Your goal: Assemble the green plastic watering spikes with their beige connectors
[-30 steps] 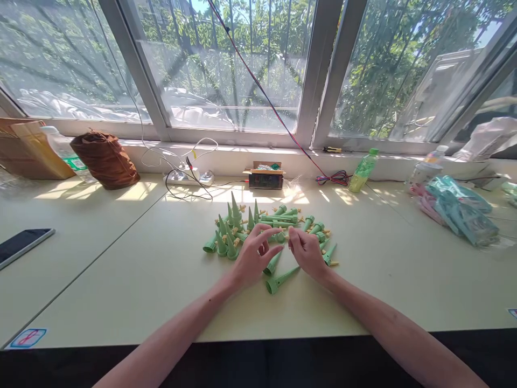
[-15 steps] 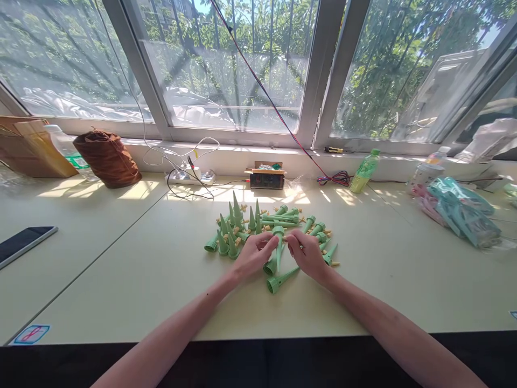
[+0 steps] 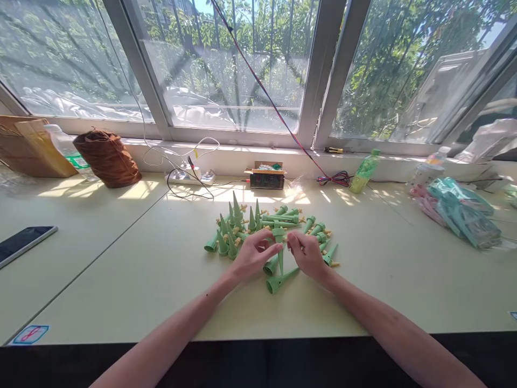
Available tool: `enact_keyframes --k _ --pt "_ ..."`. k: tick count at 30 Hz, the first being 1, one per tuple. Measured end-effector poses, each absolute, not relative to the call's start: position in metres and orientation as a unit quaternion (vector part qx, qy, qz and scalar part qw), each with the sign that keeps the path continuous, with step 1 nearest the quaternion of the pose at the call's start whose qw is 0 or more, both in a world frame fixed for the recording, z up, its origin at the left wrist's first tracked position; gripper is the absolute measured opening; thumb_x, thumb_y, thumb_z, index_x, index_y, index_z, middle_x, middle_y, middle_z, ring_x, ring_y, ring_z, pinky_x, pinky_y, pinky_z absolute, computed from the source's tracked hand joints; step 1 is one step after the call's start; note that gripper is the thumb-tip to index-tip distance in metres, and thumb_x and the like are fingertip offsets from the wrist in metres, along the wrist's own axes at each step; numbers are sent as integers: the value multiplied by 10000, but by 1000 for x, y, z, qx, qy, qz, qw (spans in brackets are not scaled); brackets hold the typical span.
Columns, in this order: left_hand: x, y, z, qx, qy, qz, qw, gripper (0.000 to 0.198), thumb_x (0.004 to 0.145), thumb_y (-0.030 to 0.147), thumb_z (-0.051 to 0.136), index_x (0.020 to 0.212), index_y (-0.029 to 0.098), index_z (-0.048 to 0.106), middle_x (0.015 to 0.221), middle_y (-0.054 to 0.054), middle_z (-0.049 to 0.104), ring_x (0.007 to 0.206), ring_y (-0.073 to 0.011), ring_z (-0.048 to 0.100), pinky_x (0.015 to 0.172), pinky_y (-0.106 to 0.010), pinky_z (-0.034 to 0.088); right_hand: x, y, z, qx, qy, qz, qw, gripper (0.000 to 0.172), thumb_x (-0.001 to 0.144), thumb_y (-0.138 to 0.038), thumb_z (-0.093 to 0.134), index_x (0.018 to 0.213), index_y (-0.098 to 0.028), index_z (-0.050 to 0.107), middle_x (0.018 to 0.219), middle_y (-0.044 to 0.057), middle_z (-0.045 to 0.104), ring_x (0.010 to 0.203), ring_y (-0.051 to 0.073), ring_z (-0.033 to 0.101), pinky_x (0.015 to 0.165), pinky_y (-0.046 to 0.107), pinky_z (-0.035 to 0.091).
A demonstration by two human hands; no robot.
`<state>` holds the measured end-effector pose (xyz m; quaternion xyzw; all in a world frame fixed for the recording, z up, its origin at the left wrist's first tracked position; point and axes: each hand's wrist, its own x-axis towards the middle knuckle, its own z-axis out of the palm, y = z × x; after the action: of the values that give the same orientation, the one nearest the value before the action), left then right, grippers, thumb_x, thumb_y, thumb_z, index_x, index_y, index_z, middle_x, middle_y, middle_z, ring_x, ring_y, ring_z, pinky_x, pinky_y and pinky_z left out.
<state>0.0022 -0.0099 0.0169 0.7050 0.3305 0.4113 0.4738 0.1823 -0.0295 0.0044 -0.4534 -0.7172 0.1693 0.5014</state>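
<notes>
My left hand (image 3: 255,254) grips a green plant watering spike (image 3: 280,257) near its wide cap, with the thin tip pointing down toward me. On the right side of that cap, my right hand (image 3: 306,252) pinches a small yellowish valve (image 3: 286,238), mostly covered by the fingers. Around both hands lie many more green spikes, several standing point up (image 3: 237,213) at the left and others on their sides (image 3: 317,229) at the right, most with yellowish valves. Just below my hands, a loose spike (image 3: 273,284) lies with its open wide end toward me.
A phone (image 3: 26,245) lies at the left. Along the window stand a brown cloth bag (image 3: 108,158), a power strip (image 3: 189,175) with cables, a small black box (image 3: 266,180) and a green bottle (image 3: 364,172). Teal plastic packets (image 3: 464,210) lie at the right.
The held spike has turned slightly, its tip swinging a little to the right and lower. My left thumb has shifted a bit right; my right hand stays nearly in place.
</notes>
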Motion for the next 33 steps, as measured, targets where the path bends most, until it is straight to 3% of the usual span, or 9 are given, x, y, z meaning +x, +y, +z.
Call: enact_keyframes --k 6,17,25,29,31,33 --pt "1 -9 12 712 322 432 451 341 792 411 765 752 150 548 836 19 397 612 -65 412 487 -175 373 180 -30 7 -460 -711 175 502 558 1042 -485 327 564 -212 422 486 -19 455 445 111 397 508 268 321" --pt "1 -7 9 746 307 457 374 275 827 398 752 1005 189 747 907 -20 559 598 -62 449 498 -179 433 180 -29 4 -469 -717 139 496 556 1034 -405 359 518 -200 352 437 -35 362 414 89 327 479 278 254" --pt "1 -6 4 757 320 469 325 276 846 351 738 1086 214 739 944 -32 601 587 -63 448 502 -186 442 180 -29 4 -461 -717 123 507 525 1027 -364 389 530 -197 380 445 -46 354 412 85 340 474 266 253" --pt "3 -7 7 747 352 438 357 357 868 390 696 1174 208 667 1026 -52 619 598 -70 494 501 -188 450 182 -29 6 -461 -703 126 527 493 1035 -364 386 577 -196 458 464 -48 389 423 92 385 485 251 297" --pt "4 -7 9 720 365 437 396 362 873 444 673 1114 174 653 936 -40 627 572 -73 494 470 -182 416 182 -29 7 -461 -695 132 536 468 1038 -368 392 613 -195 489 474 -51 406 433 95 402 498 243 319" --pt "5 -7 12 691 371 434 443 380 892 521 619 916 143 651 720 -2 586 509 -71 453 439 -180 363 183 -29 6 -458 -695 138 537 446 1036 -380 400 643 -196 502 479 -56 408 437 96 397 503 240 326"
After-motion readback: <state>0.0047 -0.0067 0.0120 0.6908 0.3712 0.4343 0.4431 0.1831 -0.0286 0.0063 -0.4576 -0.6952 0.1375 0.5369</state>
